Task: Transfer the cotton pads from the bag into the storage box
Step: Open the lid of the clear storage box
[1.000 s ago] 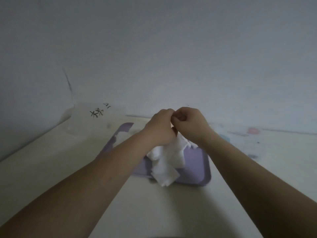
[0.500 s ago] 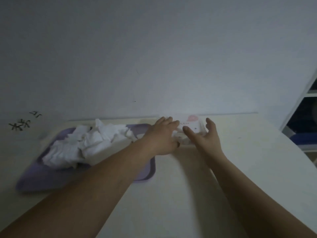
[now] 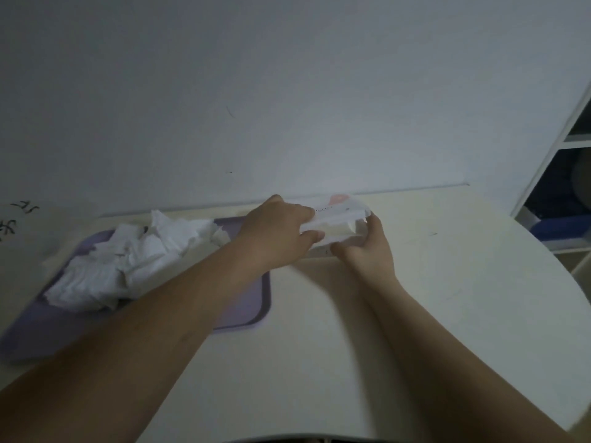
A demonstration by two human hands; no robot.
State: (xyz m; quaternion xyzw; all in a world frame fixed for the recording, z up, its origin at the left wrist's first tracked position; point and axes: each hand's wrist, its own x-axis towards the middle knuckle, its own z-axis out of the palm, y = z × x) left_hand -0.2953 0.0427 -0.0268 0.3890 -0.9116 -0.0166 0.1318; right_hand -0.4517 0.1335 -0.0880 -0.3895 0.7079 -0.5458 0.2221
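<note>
A clear plastic bag [image 3: 339, 215] with a pink mark, holding white cotton pads, lies near the back edge of the table. My left hand [image 3: 281, 233] grips the bag's left end, thumb under and fingers over it. My right hand [image 3: 367, 247] holds its right end from below and the side. To the left, a purple tray [image 3: 246, 302] carries a loose heap of white cotton pads [image 3: 128, 260]. My left forearm crosses over the tray's right part.
The cream table [image 3: 415, 314] curves away at the right. A white shelf unit [image 3: 563, 174] stands beyond that edge. A clear sheet with black handwriting [image 3: 19, 219] sits at the far left. A plain wall rises close behind the table.
My hands let go of the pads over the tray, moved right to the bag and closed on its two ends. The view swung right, so the tray now lies at the left.
</note>
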